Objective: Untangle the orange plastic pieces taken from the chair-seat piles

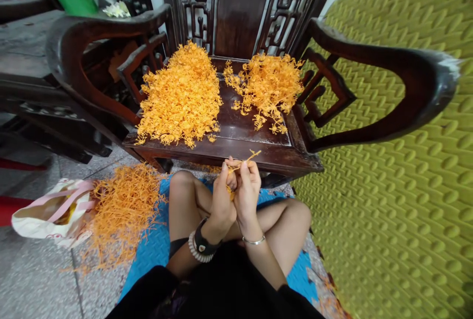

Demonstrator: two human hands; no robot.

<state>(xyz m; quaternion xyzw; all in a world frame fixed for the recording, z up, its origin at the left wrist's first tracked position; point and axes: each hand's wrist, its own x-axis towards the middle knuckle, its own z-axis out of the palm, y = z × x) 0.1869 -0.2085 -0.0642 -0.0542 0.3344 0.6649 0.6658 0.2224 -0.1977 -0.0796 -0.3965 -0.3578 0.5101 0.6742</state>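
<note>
My left hand [222, 195] and my right hand [247, 188] meet over my crossed legs, just in front of the dark wooden chair seat [240, 134]. Both are pinched closed on a thin orange strip piece [244, 161] whose ends poke up above my fingers. On the seat lie two heaps of orange pieces: a large heap [181, 94] on the left and a smaller, looser one [268, 85] on the right.
A pile of loose orange strands [121, 210] lies on the floor to my left beside a white and pink bag [51, 213]. I sit on a blue mat [155, 240]. A yellow-green textured mat [388, 200] stands at the right. The chair's armrests [369, 57] flank the seat.
</note>
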